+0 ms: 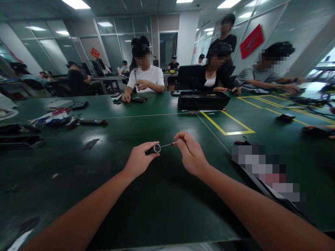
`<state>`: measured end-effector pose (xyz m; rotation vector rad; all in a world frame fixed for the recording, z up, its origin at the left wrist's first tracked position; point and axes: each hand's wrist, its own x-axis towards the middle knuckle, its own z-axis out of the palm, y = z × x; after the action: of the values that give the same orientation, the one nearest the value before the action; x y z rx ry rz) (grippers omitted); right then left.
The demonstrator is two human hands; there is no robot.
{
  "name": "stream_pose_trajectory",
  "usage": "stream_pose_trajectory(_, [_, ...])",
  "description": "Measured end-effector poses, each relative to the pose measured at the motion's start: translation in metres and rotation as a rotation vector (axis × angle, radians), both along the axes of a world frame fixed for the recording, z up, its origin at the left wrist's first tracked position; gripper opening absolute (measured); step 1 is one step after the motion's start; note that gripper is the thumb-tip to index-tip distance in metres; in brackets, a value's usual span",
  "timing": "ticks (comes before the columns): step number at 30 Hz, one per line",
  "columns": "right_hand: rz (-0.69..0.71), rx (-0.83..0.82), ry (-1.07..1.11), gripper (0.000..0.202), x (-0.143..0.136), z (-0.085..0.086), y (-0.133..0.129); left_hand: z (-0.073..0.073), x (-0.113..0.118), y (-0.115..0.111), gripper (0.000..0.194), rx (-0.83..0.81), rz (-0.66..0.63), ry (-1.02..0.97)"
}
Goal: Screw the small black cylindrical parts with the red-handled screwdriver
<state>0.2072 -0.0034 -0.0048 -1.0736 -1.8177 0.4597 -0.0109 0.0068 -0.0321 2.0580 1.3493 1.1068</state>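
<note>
My left hand (140, 157) grips a short black cylinder (157, 148) between thumb and fingers. Its round end, with a silver rim and a dark inside, faces me. My right hand (191, 151) is closed on a small screwdriver (172, 143) with a red handle and a thin metal shaft. The shaft points left, and its tip is at the cylinder's rim; whether it touches is too small to tell. Both hands are above the green table (157, 209), and my fingers cover part of the handle and the cylinder's body.
A long black box (204, 101) stands across the table. To my right lies a partly blurred-out flat item (264, 170). Tools and cables (56, 116) are heaped at the left, beside a dark pen-shaped tool (92, 122). Several people sit opposite, working with their hands.
</note>
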Motion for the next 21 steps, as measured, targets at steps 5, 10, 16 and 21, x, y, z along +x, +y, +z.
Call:
stream_pose_trajectory(5, [-0.025,-0.017,-0.036,0.030,0.000,0.000,-0.001,0.000,0.002,0.000,0.042,-0.008,-0.023,0.000])
stream_pose_trajectory(10, [-0.003,-0.033,0.032,0.018,-0.001,-0.003,-0.002,0.002,0.002,0.000,0.042,-0.013,-0.004,0.000])
stream_pose_trajectory(16, [0.029,-0.246,0.427,0.021,-0.004,-0.013,0.014,0.004,0.001,-0.001,0.042,0.038,-0.023,0.025])
stream_pose_trajectory(21, [-0.002,-0.496,0.824,0.024,-0.002,-0.023,0.032,0.004,0.006,-0.001,0.043,0.124,-0.007,0.080])
